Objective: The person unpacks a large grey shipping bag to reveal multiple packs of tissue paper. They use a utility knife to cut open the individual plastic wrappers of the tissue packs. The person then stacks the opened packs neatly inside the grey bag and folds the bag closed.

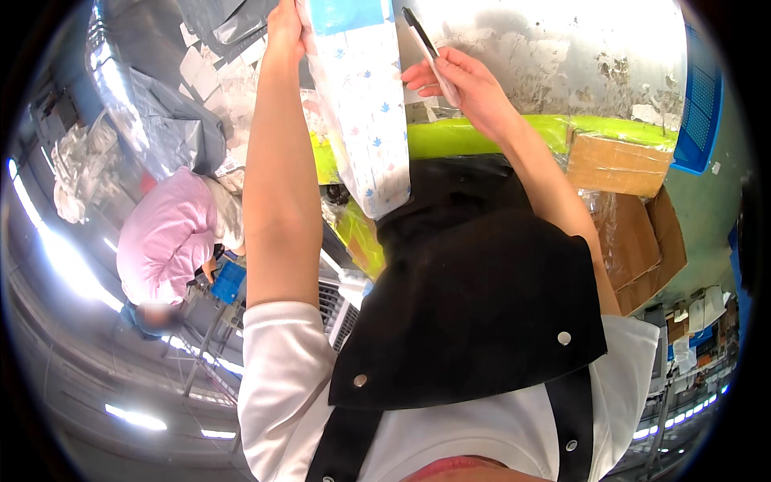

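Note:
A long white package (365, 104) with small blue leaf prints and a blue band at its far end lies in front of me, its near end hanging over the table edge by my apron. My left hand (285, 30) is closed at its far left edge, with the fingertips partly hidden. To the right of the package, my right hand (470, 84) holds a slim pen-shaped tool (432, 58), black at the upper end and whitish below. The tool points up and left, apart from the package; I cannot make out its exact kind.
The worn metal tabletop (554, 56) has a bright yellow-green edge strip (458, 136). Open cardboard boxes (626, 233) stand at the right, near a blue plastic crate (697, 104). Grey plastic bags (173, 120) lie at the left. A person in a pink top (169, 233) bends over nearby.

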Motion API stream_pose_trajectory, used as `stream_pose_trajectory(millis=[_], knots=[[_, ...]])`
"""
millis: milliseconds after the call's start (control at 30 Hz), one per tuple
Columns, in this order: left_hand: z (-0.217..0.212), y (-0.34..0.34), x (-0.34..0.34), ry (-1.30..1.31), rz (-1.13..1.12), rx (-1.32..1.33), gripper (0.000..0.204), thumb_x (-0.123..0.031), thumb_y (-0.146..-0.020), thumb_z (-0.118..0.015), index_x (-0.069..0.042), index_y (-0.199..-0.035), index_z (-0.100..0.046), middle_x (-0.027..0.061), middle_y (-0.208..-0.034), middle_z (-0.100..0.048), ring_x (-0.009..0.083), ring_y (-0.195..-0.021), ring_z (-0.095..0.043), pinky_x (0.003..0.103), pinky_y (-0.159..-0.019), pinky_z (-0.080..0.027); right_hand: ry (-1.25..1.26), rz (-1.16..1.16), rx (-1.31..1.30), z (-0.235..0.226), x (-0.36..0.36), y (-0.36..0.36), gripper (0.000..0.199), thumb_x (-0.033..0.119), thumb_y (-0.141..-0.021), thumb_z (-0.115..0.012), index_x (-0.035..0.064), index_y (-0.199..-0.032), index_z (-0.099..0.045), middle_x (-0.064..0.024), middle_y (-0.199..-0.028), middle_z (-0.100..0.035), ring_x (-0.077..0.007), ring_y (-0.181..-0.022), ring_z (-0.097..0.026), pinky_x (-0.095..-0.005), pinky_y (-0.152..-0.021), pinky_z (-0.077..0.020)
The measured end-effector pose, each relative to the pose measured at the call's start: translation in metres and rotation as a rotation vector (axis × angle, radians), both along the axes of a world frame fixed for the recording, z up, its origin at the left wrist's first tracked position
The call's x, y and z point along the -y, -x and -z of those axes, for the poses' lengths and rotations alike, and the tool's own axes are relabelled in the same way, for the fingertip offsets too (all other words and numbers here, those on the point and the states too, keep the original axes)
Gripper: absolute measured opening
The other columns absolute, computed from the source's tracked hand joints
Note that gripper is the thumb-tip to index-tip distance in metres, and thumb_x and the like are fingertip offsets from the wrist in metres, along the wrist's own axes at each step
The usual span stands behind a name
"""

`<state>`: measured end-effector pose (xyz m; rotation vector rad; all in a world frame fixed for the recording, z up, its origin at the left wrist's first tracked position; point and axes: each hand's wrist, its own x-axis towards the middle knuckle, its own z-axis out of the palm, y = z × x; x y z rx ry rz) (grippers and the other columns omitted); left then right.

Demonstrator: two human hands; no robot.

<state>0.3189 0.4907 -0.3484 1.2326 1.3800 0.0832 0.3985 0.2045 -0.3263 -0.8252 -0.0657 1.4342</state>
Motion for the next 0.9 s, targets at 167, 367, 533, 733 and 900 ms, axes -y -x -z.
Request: stream_pose_trajectory(millis=[167,367,533,733,900], knots=[[0.014,0.015,-0.014,0.008,0.018,0.064,0.041,-0.032,-0.093,-0.046,0.004,-0.112,-0.052,0.0119,-0.099,-0.062,0.0206,-0.083,-0.063,0.033,-0.068,-0.054,-0.020,-0.026,0.023,-0.001,-0.001,0.001,0.022,0.021,-0.096,-0.038,0.0030,-0.094,-0.052,-0.0122,-0.105,-0.062,-0.0161,-0.097,-0.057,-0.0294,-0.085,-0.0430],[0.036,0.031,-0.032,0.039,0.044,0.096,0.029,-0.019,-0.090,-0.050,0.004,-0.107,-0.055,0.0119,-0.096,-0.063,0.0211,-0.078,-0.064,0.032,-0.064,-0.054,-0.058,-0.058,0.064,-0.002,-0.002,0.006,0.024,0.022,-0.097,-0.037,0.0028,-0.097,-0.052,-0.0127,-0.105,-0.061,-0.0162,-0.096,-0.057,-0.0290,-0.084,-0.0432],[0.036,0.033,-0.028,0.062,-0.002,0.164,0.030,-0.019,-0.091,-0.048,0.004,-0.108,-0.055,0.0123,-0.096,-0.063,0.0212,-0.079,-0.063,0.032,-0.066,-0.053,-0.048,-0.093,0.088,-0.007,-0.005,0.011,0.024,0.021,-0.096,-0.037,0.0019,-0.099,-0.052,-0.0124,-0.105,-0.061,-0.0160,-0.096,-0.057,-0.0285,-0.083,-0.0429],[0.019,0.016,0.002,-0.026,-0.046,0.069,0.046,-0.036,-0.095,-0.038,0.005,-0.112,-0.052,0.0134,-0.103,-0.061,0.0216,-0.089,-0.061,0.034,-0.075,-0.051,-0.092,-0.062,0.007,-0.010,-0.010,0.019,0.025,0.021,-0.097,-0.037,0.0009,-0.101,-0.051,-0.0124,-0.105,-0.060,-0.0166,-0.095,-0.056,-0.0291,-0.083,-0.0433],[-0.007,-0.001,0.021,-0.080,-0.037,-0.030,0.050,-0.039,-0.094,-0.038,0.006,-0.106,-0.055,0.0121,-0.098,-0.063,0.0203,-0.084,-0.061,0.033,-0.072,-0.049,-0.048,-0.040,-0.052,-0.018,-0.020,0.017,0.023,0.021,-0.096,-0.038,0.0020,-0.099,-0.052,-0.0106,-0.104,-0.061,-0.0147,-0.093,-0.056,-0.0285,-0.082,-0.0439]])
